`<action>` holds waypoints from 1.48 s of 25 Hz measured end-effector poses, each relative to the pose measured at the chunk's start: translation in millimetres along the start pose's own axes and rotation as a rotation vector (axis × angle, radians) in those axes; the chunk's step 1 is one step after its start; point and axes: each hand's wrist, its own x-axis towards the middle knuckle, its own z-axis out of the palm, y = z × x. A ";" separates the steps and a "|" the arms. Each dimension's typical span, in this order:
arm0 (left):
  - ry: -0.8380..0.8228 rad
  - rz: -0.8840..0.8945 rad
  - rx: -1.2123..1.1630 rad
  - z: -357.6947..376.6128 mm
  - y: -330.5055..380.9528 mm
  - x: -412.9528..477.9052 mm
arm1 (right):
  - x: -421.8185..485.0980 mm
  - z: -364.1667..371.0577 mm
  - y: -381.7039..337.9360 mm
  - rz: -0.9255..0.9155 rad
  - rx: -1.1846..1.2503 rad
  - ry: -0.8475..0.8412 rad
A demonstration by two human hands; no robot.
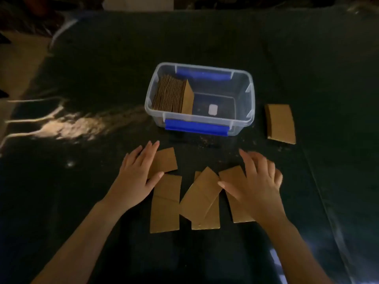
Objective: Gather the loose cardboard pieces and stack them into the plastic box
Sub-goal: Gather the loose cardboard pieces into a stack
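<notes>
A clear plastic box [251,99] with blue clips stands at the table's middle. A row of cardboard pieces [172,95] stands on edge against its left wall. Several loose brown cardboard pieces [201,193] lie scattered and overlapping on the dark table in front of it. My left hand [136,177] lies flat, fingers spread, on the leftmost piece [167,159]. My right hand [256,181] rests flat, fingers apart, on the rightmost piece [231,176] of the group. Another piece [281,124] lies alone to the right of the box.
The table wears a shiny dark plastic cover [92,89] with a bright glare patch [78,125] at left. A small white tag [212,109] sits on the box's floor. Crumbs speckle the cover in front of the box.
</notes>
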 end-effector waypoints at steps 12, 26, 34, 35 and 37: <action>-0.015 -0.457 -0.197 12.0 22.9 -20.4 | -24.0 33.5 -18.9 0.363 0.138 -0.080; -0.036 -0.578 -0.520 16.4 50.1 -24.3 | -23.1 24.8 -35.6 0.336 0.562 0.024; -0.117 -0.535 -0.650 21.8 89.0 -17.6 | -26.9 29.7 -47.2 0.358 0.619 -0.025; -0.076 -0.502 -0.531 25.5 95.6 -19.3 | -29.9 36.3 -51.6 0.353 0.578 -0.043; 0.022 -0.486 -0.376 28.2 98.7 -22.5 | -33.5 43.7 -53.6 0.383 0.476 -0.021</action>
